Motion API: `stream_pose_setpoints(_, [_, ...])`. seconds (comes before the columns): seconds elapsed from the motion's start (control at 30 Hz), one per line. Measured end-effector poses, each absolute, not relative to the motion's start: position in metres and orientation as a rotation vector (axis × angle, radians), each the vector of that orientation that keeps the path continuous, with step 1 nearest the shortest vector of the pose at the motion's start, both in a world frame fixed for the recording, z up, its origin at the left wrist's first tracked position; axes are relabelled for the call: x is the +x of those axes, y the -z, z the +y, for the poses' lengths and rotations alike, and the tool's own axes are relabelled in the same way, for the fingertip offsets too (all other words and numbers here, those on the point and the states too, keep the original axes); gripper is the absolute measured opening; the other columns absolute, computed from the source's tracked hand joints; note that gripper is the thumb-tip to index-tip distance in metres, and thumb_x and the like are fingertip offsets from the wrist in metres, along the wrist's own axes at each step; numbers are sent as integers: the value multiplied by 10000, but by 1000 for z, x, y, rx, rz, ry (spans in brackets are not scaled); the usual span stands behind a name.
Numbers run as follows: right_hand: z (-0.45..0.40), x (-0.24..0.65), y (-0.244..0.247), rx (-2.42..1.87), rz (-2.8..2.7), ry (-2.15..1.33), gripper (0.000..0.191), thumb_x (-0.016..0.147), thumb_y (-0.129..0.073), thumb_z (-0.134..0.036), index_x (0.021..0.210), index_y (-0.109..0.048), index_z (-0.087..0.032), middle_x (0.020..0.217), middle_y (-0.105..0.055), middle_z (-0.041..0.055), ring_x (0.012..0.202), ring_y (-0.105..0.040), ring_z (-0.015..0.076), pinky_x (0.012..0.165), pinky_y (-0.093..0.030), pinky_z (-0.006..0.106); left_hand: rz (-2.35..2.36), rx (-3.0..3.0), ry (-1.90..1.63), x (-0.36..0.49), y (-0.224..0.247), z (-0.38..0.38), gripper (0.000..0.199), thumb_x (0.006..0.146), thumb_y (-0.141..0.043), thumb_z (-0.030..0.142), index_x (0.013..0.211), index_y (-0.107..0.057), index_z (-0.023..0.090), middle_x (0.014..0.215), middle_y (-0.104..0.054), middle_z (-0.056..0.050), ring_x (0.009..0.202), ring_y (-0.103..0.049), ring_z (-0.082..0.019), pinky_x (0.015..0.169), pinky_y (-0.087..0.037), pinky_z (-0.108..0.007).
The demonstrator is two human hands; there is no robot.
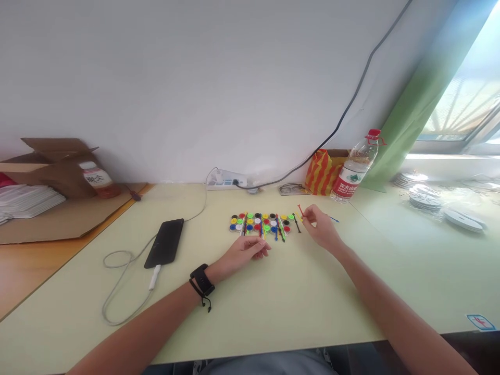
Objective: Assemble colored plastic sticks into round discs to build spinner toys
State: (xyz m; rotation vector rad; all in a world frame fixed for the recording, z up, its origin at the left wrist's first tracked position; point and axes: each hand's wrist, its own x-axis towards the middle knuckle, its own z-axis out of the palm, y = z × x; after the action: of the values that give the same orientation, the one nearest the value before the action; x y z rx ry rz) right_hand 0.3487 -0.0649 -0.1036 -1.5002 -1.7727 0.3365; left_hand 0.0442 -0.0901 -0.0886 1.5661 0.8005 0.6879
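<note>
Rows of small round discs point(234, 227) in black, red, yellow, green, white and blue lie in the middle of the table, with several thin coloured plastic sticks across them. My left hand point(248, 250) rests at their near edge, fingers curled in beside the stick ends; what they hold, if anything, is hidden. To the right, my right hand point(321, 228) pinches a small red stick point(300, 210) between thumb and fingertips. Something yellow shows beside it. A black stick point(297, 223) lies just left of that hand, and a blue stick point(334, 219) pokes out behind it.
A black phone point(164, 243) with a white cable lies left. At the back are a power strip point(227, 179), a striped bag point(321, 174) and a large water bottle point(353, 172). White disc stacks point(424, 198) stand right; a cardboard box point(74, 166) and drink bottle point(99, 179) stand left.
</note>
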Motion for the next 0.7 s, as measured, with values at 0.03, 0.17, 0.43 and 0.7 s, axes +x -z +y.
stream_pose_setpoints(0.03, [-66,346,104,-1466,-1776,-359,122,957,-450,-287,1068,-474,-241,955,-683,65,834,-658,219,740,-504,331,799,1565,-690,44,89,-90,455,936,-651,582,951,-792,150,870,-728,-89,778,-611,-165,756,-506,-287])
stream_pose_setpoints(0.17, [-74,333,106,-1422,-1953,-425,260,1006,-358,-281,1197,-529,-237,915,-676,40,795,-636,210,728,-502,333,804,1562,-692,44,90,-90,454,934,-654,581,950,-791,148,863,-724,-88,775,-605,-164,754,-502,-289])
stream_pose_setpoints(0.43, [-74,328,113,-1403,-2186,-323,270,1025,-431,-295,1142,-669,-240,1141,-722,80,996,-676,227,868,-504,361,815,1556,-677,44,90,-90,474,929,-649,601,962,-788,149,880,-727,-94,789,-611,-170,772,-506,-303])
stream_pose_setpoints(0.7, [-76,333,100,-1534,-2055,-227,190,1022,-445,-342,1025,-599,-230,924,-701,55,798,-646,219,706,-452,327,802,1556,-700,43,91,-90,431,952,-643,566,1022,-765,159,937,-722,-90,804,-615,-157,771,-505,-294])
